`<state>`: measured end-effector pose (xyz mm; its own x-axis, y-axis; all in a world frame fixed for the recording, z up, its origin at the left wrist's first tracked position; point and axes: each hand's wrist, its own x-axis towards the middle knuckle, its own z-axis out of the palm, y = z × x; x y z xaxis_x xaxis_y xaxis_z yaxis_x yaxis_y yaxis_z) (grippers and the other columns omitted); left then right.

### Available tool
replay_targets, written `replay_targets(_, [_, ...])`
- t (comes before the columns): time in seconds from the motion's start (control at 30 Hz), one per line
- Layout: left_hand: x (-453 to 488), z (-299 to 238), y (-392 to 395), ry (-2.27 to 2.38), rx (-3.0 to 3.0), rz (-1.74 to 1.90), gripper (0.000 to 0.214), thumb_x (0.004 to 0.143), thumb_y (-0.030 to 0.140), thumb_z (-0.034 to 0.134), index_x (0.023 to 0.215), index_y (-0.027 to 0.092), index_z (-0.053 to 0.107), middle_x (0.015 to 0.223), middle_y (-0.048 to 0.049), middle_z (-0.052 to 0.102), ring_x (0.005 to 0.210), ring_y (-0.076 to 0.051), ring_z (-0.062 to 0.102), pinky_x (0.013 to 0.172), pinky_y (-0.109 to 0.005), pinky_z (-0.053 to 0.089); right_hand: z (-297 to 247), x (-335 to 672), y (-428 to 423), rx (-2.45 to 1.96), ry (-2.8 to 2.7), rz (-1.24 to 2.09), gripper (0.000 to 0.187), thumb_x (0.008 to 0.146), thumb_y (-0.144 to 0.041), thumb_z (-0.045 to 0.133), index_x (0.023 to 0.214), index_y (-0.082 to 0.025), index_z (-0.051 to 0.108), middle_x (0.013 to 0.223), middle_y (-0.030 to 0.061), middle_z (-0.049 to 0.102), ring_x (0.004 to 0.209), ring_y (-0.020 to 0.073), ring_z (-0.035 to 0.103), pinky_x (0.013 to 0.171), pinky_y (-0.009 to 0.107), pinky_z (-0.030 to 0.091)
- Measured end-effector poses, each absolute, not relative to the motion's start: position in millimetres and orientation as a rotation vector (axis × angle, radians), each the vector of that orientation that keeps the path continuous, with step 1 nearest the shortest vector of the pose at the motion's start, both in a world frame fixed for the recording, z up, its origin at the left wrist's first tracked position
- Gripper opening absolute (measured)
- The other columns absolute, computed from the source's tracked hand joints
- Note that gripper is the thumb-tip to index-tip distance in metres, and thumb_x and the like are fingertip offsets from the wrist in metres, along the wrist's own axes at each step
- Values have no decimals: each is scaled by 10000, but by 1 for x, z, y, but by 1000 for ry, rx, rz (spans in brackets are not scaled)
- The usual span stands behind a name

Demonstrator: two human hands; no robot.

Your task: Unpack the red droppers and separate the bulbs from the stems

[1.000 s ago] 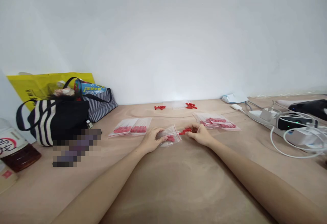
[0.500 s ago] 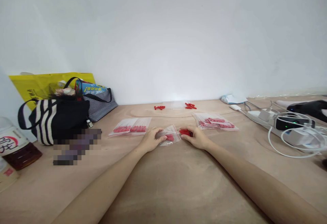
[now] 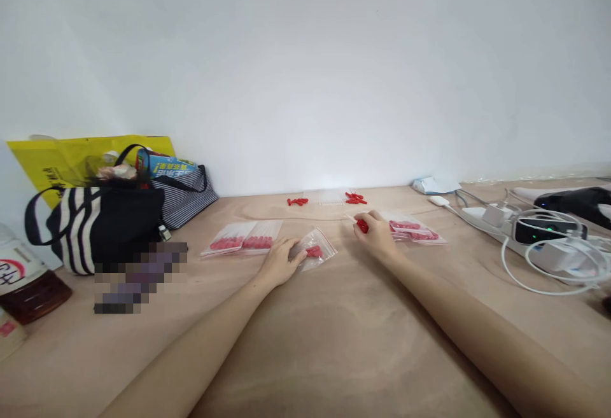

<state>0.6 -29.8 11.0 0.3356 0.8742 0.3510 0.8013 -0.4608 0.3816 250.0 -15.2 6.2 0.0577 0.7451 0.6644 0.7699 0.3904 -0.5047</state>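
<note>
My left hand (image 3: 280, 261) pinches the left edge of a small clear zip bag (image 3: 325, 238), between thumb and fingers. A few short red pieces (image 3: 314, 251) lie inside this bag. To the right, my right hand (image 3: 378, 237) is closed around several red pieces (image 3: 363, 226), with a thin whitish tip sticking out to the left. It is apart from the bag in my left hand and close to a stack of filled zip bags (image 3: 414, 229). Left of my left hand, more zip bags (image 3: 260, 235) with red pieces lie flat.
By the wall sit loose red pieces (image 3: 298, 202), a second small group (image 3: 356, 198) and a clear bag (image 3: 331, 197). Bags (image 3: 109, 230), a bottle (image 3: 28, 284) and a blurred-out item (image 3: 143, 278) stand left. A power strip with white cables (image 3: 506, 233) lies right.
My right hand has moved right and away from the zip bag, carrying red pieces. The bag stays with my left hand, turned slightly. The view has shifted a little.
</note>
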Motion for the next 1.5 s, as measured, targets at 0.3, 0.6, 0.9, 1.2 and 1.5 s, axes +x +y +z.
replay_targets(0.3, [-1, 9, -31, 1525, 2508, 780, 309, 780, 349, 472, 1001, 149, 554, 987, -83, 582, 976, -218, 502, 861, -348, 389, -21, 228, -7, -1407, -1708, -40, 299, 667, -219, 532, 947, -135, 595, 907, 109, 485, 838, 209, 496, 774, 347, 430])
replay_targets(0.6, [0, 11, -31, 1514, 2517, 774, 308, 781, 358, 465, 994, 154, 556, 989, -82, 579, 979, -219, 496, 877, -358, 376, -20, 232, -15, -1423, -1707, 26, 415, 712, -390, 530, 1048, -148, 557, 829, 85, 522, 779, 198, 501, 765, 355, 417])
replay_targets(0.9, [0, 11, -31, 1502, 2512, 780, 327, 777, 363, 466, 1006, 148, 558, 1002, -88, 581, 986, -220, 498, 885, -358, 374, -20, 233, -15, -1375, -1661, 7, 298, 734, -320, 497, 969, -145, 553, 872, 91, 508, 722, 173, 510, 723, 324, 429])
replay_targets(1.2, [2, 12, -33, 1402, 2495, 810, 299, 772, 341, 484, 1012, 186, 570, 1031, -51, 612, 963, -199, 545, 854, -325, 410, -6, 224, -32, -1195, -1881, 177, 141, 689, -192, 503, 760, -184, 625, 722, 36, 536, 698, 152, 500, 671, 283, 412])
replay_targets(1.5, [4, 10, -27, 1348, 2471, 883, 269, 742, 291, 538, 980, 176, 590, 959, -47, 649, 874, -184, 592, 792, -308, 448, -4, 214, -30, -1105, -2013, 701, 299, 655, -323, 610, 918, -183, 645, 587, -22, 566, 525, 103, 477, 522, 220, 367])
